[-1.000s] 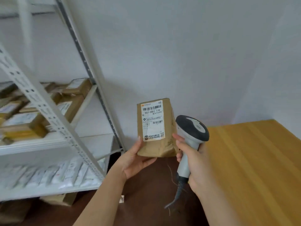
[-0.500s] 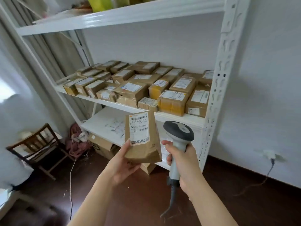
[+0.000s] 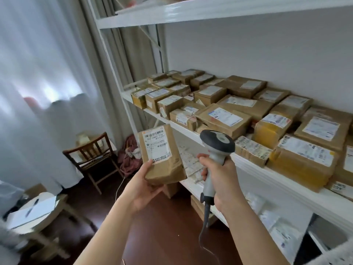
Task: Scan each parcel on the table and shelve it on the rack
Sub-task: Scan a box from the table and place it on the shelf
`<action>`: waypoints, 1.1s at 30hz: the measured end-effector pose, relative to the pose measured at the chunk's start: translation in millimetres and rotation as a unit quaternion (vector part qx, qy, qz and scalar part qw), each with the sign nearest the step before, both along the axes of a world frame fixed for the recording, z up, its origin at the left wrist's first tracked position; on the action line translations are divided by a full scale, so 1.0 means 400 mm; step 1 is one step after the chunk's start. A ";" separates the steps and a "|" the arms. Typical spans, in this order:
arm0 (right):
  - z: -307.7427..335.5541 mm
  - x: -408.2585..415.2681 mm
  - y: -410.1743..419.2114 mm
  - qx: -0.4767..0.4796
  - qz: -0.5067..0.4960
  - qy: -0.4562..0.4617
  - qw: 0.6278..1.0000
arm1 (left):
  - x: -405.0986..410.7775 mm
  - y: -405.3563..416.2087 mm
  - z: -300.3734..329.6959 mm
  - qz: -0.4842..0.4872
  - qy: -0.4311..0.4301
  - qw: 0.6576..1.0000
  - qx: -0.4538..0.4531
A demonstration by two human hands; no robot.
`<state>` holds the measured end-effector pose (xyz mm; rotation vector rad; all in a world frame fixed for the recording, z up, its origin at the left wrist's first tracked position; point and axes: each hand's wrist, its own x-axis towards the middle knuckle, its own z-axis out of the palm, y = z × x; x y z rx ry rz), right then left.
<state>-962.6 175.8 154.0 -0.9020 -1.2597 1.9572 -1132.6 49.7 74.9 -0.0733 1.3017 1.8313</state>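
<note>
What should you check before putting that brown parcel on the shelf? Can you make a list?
1. Left hand holds the brown parcel firmly: ok.
2. Label faces up, readable: ok.
3. Parcel already scanned: cannot tell.
4. Right hand has a steady grip on the scanner: ok.
5. Free spot among the boxes on the middle shelf: not ok, looks packed.
6. Scanner cable hangs clear of the rack: ok.

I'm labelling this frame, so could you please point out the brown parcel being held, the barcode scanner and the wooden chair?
brown parcel [image 3: 162, 165]: head view, bare paper beneath its label.
barcode scanner [image 3: 217, 142]: head view, dark head.
wooden chair [image 3: 89, 150]: head view, slatted backrest.
</note>
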 end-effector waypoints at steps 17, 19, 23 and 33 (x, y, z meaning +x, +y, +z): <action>-0.018 -0.760 0.102 0.007 0.030 -0.004 1.000 | -0.748 0.103 0.032 0.130 -0.010 0.991 0.039; -0.019 -0.862 0.093 0.008 0.017 -0.009 1.000 | -0.849 0.099 0.041 0.135 -0.013 0.990 0.050; -0.004 -1.043 0.079 0.013 0.021 -0.004 1.000 | -1.054 0.091 0.067 0.160 0.006 0.985 0.059; -0.017 -1.328 0.137 0.056 0.054 -0.081 0.994 | -1.393 0.180 0.067 0.251 0.034 0.967 -0.002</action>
